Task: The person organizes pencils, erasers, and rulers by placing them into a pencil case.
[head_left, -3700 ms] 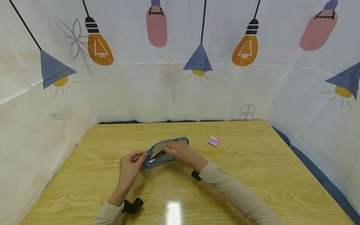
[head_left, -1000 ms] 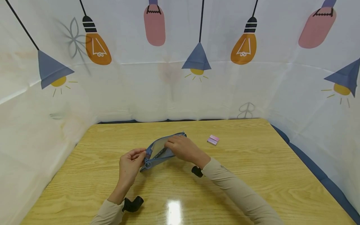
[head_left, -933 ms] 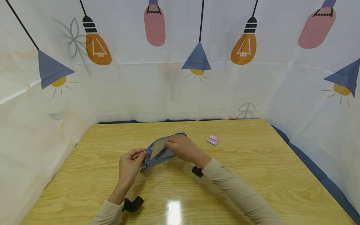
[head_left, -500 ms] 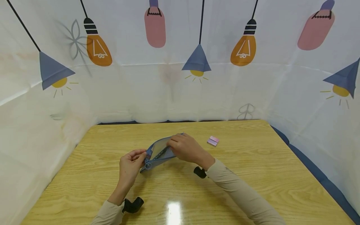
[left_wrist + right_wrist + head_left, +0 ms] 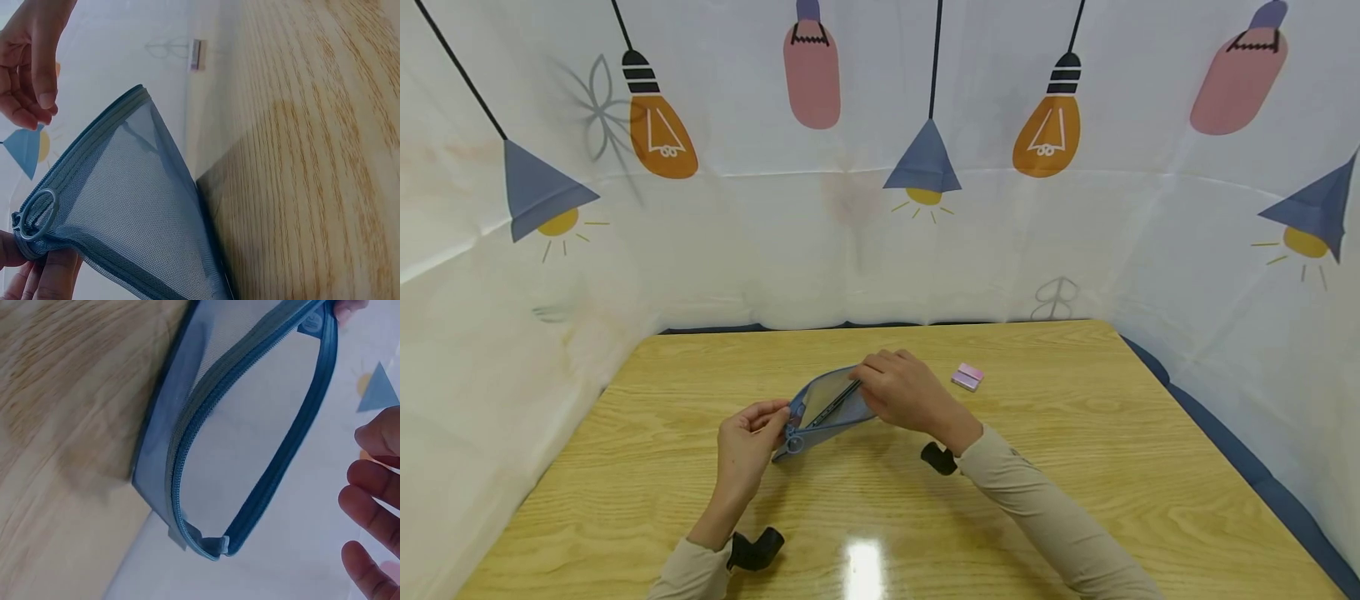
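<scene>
My left hand [image 5: 743,450] pinches the near-left corner of a blue mesh zip pouch [image 5: 823,435], beside its round zip pull [image 5: 37,215]. The pouch stands tilted on the table with its zipper undone and its mouth gaping. Inside lies a dark, slim pen-like stick [image 5: 835,403], its upper end reaching toward my right fingers in the head view. My right hand [image 5: 910,393] overlaps the pouch's far-right end there. Both wrist views show that hand apart from the zipper edge, with loose fingers [image 5: 372,515] and nothing between them.
A small pink and lilac block [image 5: 967,377] lies right of the pouch on the wooden table [image 5: 1045,467]. Black wrist mounts [image 5: 757,548] stick out below both sleeves. A printed cloth [image 5: 752,242] hangs behind and at both sides.
My right hand has drawn up and to the right from the pouch's mouth, baring more of the dark stick. The white tip seen earliest no longer shows. My left hand keeps its pinch.
</scene>
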`<act>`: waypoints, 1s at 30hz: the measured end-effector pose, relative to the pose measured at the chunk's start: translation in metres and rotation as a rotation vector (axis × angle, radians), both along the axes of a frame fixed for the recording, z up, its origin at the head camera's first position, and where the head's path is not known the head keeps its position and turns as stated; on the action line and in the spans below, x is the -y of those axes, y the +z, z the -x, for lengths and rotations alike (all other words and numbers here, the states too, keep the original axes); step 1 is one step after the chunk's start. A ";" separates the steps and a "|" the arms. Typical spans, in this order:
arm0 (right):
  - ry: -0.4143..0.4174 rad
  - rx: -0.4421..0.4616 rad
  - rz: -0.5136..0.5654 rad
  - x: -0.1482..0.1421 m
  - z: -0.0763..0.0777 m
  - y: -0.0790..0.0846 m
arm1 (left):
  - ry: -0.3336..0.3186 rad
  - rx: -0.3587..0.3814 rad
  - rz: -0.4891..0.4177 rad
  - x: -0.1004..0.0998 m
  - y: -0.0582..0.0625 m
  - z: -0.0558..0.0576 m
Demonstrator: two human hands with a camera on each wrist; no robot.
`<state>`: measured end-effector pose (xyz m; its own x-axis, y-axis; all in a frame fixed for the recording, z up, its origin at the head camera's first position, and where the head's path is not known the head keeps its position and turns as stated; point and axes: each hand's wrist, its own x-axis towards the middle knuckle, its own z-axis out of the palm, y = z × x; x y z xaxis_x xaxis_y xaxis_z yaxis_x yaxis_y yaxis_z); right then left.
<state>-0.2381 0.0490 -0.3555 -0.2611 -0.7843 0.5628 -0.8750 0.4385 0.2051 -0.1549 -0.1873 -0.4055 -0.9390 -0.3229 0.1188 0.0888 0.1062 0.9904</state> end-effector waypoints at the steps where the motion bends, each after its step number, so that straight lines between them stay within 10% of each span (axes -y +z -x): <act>1: -0.001 -0.003 0.001 -0.001 0.000 0.000 | 0.000 -0.002 0.004 0.000 0.000 0.000; 30: -0.072 0.042 0.162 -0.025 0.003 0.003 | 0.024 0.001 0.002 -0.002 -0.002 0.002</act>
<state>-0.2412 0.0736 -0.3525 -0.3391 -0.6628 0.6676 -0.8465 0.5246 0.0908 -0.1569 -0.1856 -0.4077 -0.9309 -0.3453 0.1189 0.0853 0.1107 0.9902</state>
